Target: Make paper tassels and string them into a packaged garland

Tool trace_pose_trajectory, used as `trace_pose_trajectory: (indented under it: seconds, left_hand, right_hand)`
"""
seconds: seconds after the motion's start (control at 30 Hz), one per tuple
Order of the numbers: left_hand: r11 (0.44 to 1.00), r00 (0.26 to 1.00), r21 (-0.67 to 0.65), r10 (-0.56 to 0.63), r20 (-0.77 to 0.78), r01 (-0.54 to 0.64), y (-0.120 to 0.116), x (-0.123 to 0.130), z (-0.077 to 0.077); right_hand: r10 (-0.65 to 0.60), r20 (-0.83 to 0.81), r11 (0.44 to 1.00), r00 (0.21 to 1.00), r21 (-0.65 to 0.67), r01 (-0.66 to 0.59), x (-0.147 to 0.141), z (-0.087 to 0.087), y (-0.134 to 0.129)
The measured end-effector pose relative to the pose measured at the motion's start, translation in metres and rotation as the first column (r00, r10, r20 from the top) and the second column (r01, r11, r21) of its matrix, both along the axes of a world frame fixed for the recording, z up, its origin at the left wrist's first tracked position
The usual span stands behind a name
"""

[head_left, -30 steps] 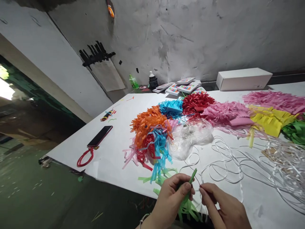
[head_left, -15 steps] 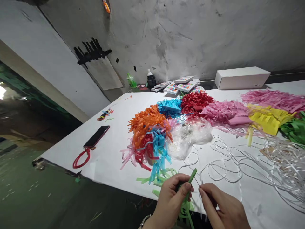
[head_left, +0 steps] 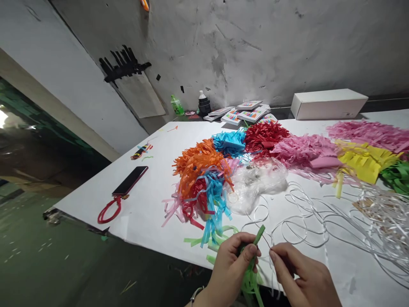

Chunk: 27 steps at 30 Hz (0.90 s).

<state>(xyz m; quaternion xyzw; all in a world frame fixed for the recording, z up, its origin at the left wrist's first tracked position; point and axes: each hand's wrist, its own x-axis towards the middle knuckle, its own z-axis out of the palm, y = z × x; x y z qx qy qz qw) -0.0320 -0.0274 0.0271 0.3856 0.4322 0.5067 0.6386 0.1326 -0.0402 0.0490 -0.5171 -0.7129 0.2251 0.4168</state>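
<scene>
Close to the table's front edge, my left hand (head_left: 234, 264) is closed around a light green tissue paper tassel (head_left: 251, 281). Its twisted top pokes up above the thumb and its cut strips hang below the palm. Just to the right, my right hand (head_left: 300, 268) pinches a thin white ribbon (head_left: 274, 273) between thumb and fingertip, with the ends dangling. More loops of white ribbon (head_left: 300, 230) run across the table to a tangled heap (head_left: 383, 217) at the right. Other light green strips (head_left: 194, 242) lie behind my left hand.
Orange (head_left: 200, 166), blue (head_left: 228, 143), red (head_left: 265, 136) and pink (head_left: 309, 151) fringed paper bundles lie across the table, with yellow paper (head_left: 367, 160) to the right. Nearby are a clear plastic bag (head_left: 255, 183), a phone (head_left: 130, 181), a white box (head_left: 329, 104) and several printed packs (head_left: 252, 114).
My right hand has shifted slightly right, still pinching the ribbon. My left hand keeps hold of the green tassel almost unmoved. The view has turned a little.
</scene>
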Motion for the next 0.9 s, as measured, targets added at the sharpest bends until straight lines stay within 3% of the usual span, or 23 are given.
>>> trace_pose_trajectory:
  seconds: [0.27, 0.33, 0.43, 0.5, 0.6, 0.7, 0.77, 0.83, 0.9]
  left_hand:
    - [1.0, 1.0, -0.017, -0.022, 0.001, 0.022, 0.0, 0.0, -0.004]
    - [0.999, 0.994, 0.036, -0.014, -0.11, 0.018, 0.0, -0.002, -0.004]
    - [0.964, 0.92, 0.255, 0.037, -0.391, 0.07, 0.001, -0.007, -0.002]
    - [0.907, 0.859, 0.39, 0.066, -0.507, 0.16, 0.001, -0.009, 0.0]
    - [0.856, 0.818, 0.458, 0.077, -0.57, 0.239, 0.0, -0.011, 0.002]
    - [0.838, 0.783, 0.477, 0.101, -0.614, 0.266, 0.0, -0.011, 0.001]
    - [0.812, 0.759, 0.505, 0.123, -0.64, 0.294, 0.0, -0.011, 0.0]
    - [0.77, 0.737, 0.541, 0.142, -0.661, 0.337, 0.001, -0.01, 0.001]
    - [0.721, 0.718, 0.578, 0.162, -0.677, 0.382, 0.002, -0.01, 0.0]
  right_hand:
    - [0.037, 0.043, 0.999, 0.998, 0.01, -0.037, 0.003, -0.007, 0.004]
    - [0.078, 0.091, 0.995, 0.993, 0.048, -0.082, 0.005, -0.008, 0.006]
    - [0.128, 0.104, 0.989, 0.986, 0.06, -0.134, 0.007, -0.006, 0.008]
    - [0.121, 0.052, 0.993, 0.991, 0.006, -0.122, 0.008, -0.006, 0.008]
    - [0.107, -0.109, 0.974, 0.988, -0.186, -0.126, 0.01, -0.008, 0.01]
    - [0.123, -0.372, 0.875, 0.92, -0.397, -0.278, 0.012, -0.013, 0.012]
    - [0.123, -0.489, 0.818, 0.864, -0.443, -0.367, 0.012, -0.016, 0.014]
    - [0.124, -0.51, 0.798, 0.851, -0.459, -0.391, 0.012, -0.017, 0.016]
    - [0.135, -0.435, 0.815, 0.89, -0.463, -0.349, 0.011, -0.017, 0.02]
